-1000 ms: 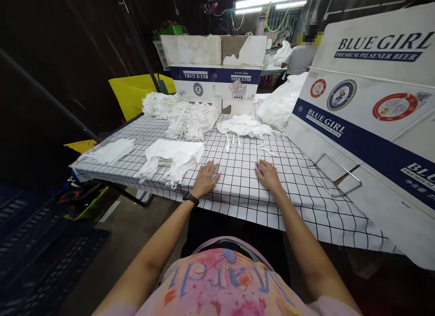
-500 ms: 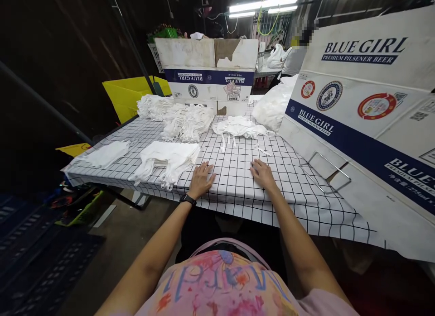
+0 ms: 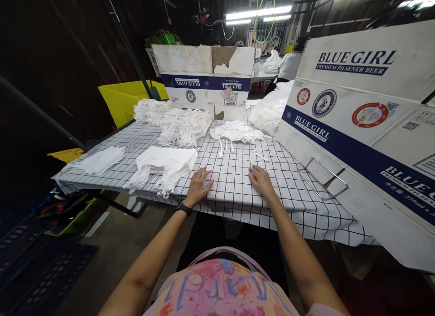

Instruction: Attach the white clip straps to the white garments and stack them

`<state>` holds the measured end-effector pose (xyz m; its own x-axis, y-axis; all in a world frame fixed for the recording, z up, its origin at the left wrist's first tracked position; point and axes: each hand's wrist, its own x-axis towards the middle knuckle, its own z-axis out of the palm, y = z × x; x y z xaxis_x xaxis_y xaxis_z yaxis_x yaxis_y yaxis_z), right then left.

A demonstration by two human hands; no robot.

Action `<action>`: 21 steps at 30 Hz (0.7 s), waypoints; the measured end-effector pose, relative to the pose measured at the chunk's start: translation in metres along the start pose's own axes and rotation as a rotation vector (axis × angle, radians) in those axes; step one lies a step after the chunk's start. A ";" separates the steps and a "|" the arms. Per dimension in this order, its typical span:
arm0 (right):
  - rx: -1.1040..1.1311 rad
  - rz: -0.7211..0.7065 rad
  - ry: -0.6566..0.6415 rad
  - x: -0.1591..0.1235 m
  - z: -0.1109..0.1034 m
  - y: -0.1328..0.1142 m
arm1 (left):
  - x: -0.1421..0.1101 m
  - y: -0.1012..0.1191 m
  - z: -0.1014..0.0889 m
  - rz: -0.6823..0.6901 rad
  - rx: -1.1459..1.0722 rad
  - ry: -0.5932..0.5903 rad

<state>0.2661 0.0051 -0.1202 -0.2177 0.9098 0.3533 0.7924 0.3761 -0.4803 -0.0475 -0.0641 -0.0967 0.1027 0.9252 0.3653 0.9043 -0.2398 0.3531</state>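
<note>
My left hand rests palm down near the front edge of the checked tablecloth, fingers spread and holding nothing. Close to its left side lies a neat stack of white fabric pieces with narrow straps. My right hand lies on the cloth too, fingers stretched out with nothing in them. Beyond both hands is a loose pile of white strapped pieces, with a thin white strip in front of it. A larger heap of white pieces sits further back on the left.
Another flat white stack lies at the table's left. Beer cartons stand at the back and right, with a wire frame by the right one. A white bundle and yellow bin are behind.
The view has tilted slightly, so the table appears a little lower. Both hands stay on the cloth; the left thumb looks a bit more spread. No piece has visibly moved.
</note>
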 end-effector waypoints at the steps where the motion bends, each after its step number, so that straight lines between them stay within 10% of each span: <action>1: 0.002 -0.004 0.004 0.000 0.000 0.000 | 0.005 0.001 0.000 -0.007 -0.023 0.014; 9: 0.003 -0.046 0.071 -0.004 0.005 -0.002 | 0.137 0.035 0.013 0.166 0.010 -0.083; 16: 0.024 -0.057 0.115 -0.008 0.010 -0.002 | 0.286 0.063 0.060 0.213 0.088 -0.210; 21: 0.060 -0.043 0.123 -0.005 0.007 -0.003 | 0.344 0.077 0.092 0.198 0.126 -0.286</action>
<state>0.2608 0.0000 -0.1258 -0.1766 0.8656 0.4685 0.7474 0.4276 -0.5084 0.0950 0.2630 -0.0229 0.3760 0.9137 0.1542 0.8975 -0.4005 0.1846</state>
